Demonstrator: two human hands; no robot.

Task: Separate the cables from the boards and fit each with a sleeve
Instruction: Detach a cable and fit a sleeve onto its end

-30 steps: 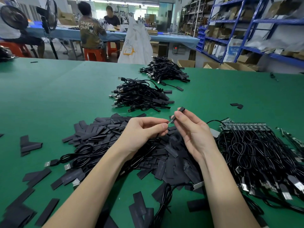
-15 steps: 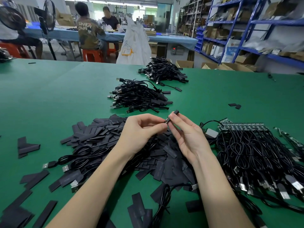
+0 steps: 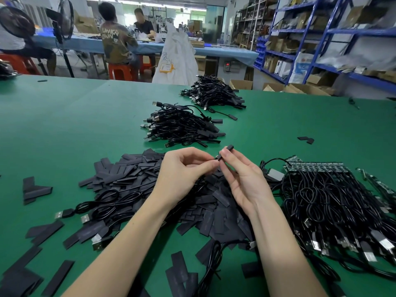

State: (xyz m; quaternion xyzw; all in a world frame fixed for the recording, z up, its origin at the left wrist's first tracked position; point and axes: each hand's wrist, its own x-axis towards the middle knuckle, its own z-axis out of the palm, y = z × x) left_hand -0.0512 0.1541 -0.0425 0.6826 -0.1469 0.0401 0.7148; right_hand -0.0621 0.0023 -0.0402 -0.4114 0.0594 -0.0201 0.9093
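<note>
Over the heap of loose black sleeves [image 3: 137, 174] on the green table [image 3: 64, 125], both hands meet. The right hand [image 3: 242, 179] pinches a short black sleeve [image 3: 227, 149] between thumb and fingertips, its far end poking up past them. The left hand [image 3: 184, 170] pinches the cable end [image 3: 217, 157] right against the sleeve's near mouth. Right of the heap lies a mass of cables still joined to the boards [image 3: 317, 166]. Beyond the heap sit two piles of finished cables, the nearer [image 3: 182, 125] and the farther [image 3: 212, 93].
</note>
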